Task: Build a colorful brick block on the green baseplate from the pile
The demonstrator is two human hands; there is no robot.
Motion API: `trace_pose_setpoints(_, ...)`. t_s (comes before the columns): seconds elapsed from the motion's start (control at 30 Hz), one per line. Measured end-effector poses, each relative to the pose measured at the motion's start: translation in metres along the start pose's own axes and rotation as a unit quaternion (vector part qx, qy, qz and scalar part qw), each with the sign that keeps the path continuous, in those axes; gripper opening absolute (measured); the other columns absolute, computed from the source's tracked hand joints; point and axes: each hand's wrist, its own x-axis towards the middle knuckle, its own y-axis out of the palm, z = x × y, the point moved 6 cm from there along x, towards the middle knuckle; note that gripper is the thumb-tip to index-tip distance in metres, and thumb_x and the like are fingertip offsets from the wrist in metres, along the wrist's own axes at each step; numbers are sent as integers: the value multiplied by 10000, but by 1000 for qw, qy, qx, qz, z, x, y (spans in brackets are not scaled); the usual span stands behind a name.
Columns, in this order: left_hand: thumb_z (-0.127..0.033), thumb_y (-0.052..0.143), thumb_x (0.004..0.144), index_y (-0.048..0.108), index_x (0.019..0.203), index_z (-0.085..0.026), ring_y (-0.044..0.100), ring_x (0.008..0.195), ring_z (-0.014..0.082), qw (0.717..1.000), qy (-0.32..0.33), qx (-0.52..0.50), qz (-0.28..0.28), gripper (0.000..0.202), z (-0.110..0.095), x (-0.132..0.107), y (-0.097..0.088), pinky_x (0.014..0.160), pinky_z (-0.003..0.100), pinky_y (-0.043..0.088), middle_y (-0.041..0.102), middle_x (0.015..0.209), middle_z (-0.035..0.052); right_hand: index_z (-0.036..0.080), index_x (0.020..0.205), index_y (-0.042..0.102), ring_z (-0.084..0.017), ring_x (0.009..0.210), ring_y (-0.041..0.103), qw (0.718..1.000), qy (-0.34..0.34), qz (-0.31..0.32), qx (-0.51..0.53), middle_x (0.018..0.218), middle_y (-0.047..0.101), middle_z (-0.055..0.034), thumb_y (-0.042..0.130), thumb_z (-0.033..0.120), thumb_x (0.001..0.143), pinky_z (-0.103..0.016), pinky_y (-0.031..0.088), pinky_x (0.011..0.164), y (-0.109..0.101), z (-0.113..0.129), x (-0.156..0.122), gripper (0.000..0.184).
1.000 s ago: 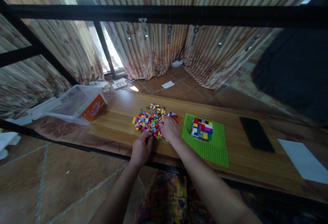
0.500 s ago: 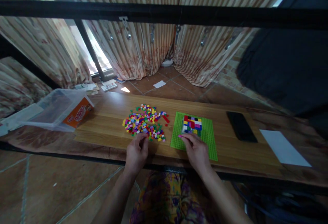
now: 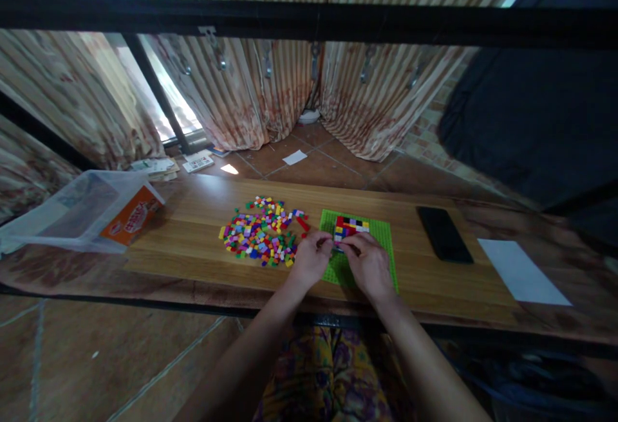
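Observation:
A multicoloured brick block (image 3: 351, 225) stands on a green baseplate (image 3: 381, 237) on the wooden table. My left hand (image 3: 309, 260) and my right hand (image 3: 367, 265) meet at the block's near side, fingers curled and pinched against its edge. What the fingertips hold is too small to make out. A heap of small loose coloured bricks (image 3: 263, 238) lies just left of my left hand.
A clear plastic tub with an orange label (image 3: 91, 210) lies on its side at the table's left end. A black phone (image 3: 443, 234) and a white sheet (image 3: 523, 270) lie to the right. A black metal bar (image 3: 309, 22) crosses overhead. Curtains hang behind.
My right hand left the loose bricks and went to the baseplate. My left hand followed from the heap's near edge, and both now meet at the block.

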Motion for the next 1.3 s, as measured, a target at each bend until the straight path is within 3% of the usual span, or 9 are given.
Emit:
trace_pose_setpoints(0.1,-243,531,824,650,850,-158,573,570,103,1000,-4,-22,10,149,4,4,6,559,215,469,630,668,-6,211,782,703,-187,798,612,1000,22,-10,10,835,669,-43,565,301,870,-310,463,748,0,-3,2,187)
trace_pose_setpoints(0.3,-227,604,768,669,795,-157,608,643,121,1000,12,-10,-24,100,6,10,7,617,227,480,649,660,4,208,775,698,-177,771,610,999,17,-34,9,812,661,-40,547,301,879,-302,463,733,-1,-2,-1,206)
trace_pose_setpoints(0.67,-218,617,738,683,772,-162,603,625,113,999,-2,-5,-36,93,5,13,7,581,212,473,637,624,-15,240,1081,701,-204,967,586,995,-42,-84,-40,1022,636,-84,425,271,944,-369,496,882,-4,-10,-26,310)
trace_pose_setpoints(0.87,-179,624,715,689,762,-161,591,585,103,999,6,7,-44,82,-2,13,4,549,199,466,641,609,-12,236,1174,660,-214,1010,549,990,-89,-67,-81,1081,610,-97,397,174,934,-378,495,881,3,-10,-35,361)
trace_pose_setpoints(1.1,-164,621,702,657,743,-156,542,462,83,996,-71,-46,-7,55,-3,14,9,463,196,437,605,562,-35,236,1200,643,-222,1010,550,988,-93,-55,-110,1088,605,-104,407,129,911,-395,489,894,6,-11,-36,388)
trace_pose_setpoints(1.3,-116,617,664,623,714,-162,519,437,80,990,-105,-89,-9,68,2,17,12,455,202,434,582,536,-52,228,1207,637,-225,1050,560,989,-90,-50,-108,1111,611,-109,396,108,897,-403,490,914,7,-11,-36,411)
